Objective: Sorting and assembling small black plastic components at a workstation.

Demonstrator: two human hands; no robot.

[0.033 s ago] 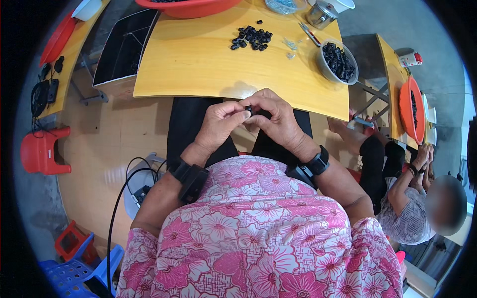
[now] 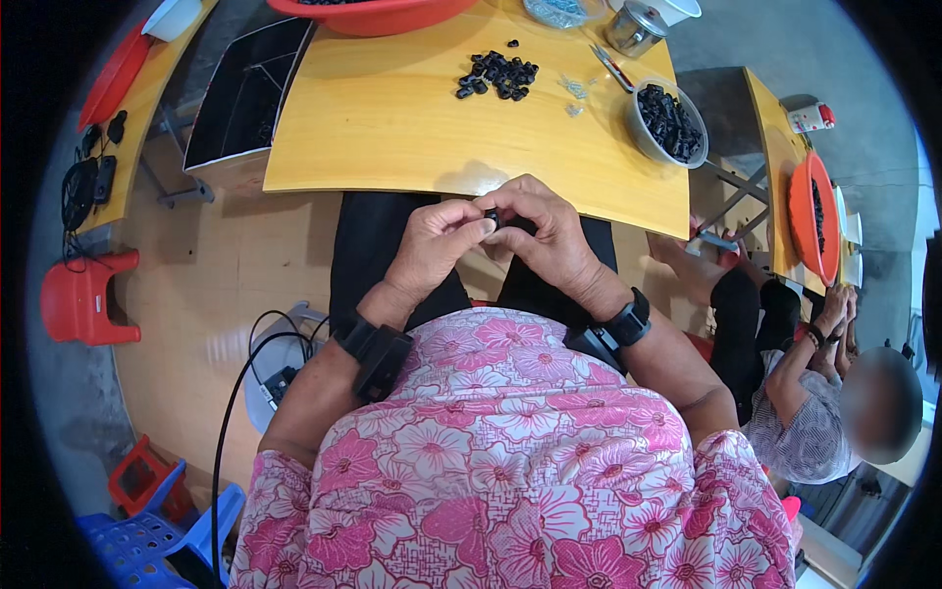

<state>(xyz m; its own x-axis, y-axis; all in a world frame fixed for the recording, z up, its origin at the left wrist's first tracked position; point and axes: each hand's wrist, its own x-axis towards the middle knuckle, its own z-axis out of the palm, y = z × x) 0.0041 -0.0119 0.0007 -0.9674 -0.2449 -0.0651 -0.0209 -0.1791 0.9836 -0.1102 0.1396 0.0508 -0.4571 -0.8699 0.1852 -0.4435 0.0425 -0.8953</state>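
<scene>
Just off the near edge of the yellow table (image 2: 383,137), both my hands meet over my lap. A small black plastic part (image 2: 492,215) is pinched between them, mostly covered by fingertips. My left hand (image 2: 432,240) grips it from the left with thumb and forefinger. From the other side my right hand (image 2: 543,231) closes on the same part, thumb and forefinger bent round it. Beyond my hands, a loose pile of small black parts (image 2: 500,76) lies on the table, with a few small clear pieces (image 2: 574,88) to its right.
A clear bowl of black parts (image 2: 699,147) stands at the table's right edge. Behind it are a pen-like tool (image 2: 613,69) and a metal cup (image 2: 636,31). A red basin (image 2: 392,18) sits at the far edge. On the right a person (image 2: 805,393) works at another table.
</scene>
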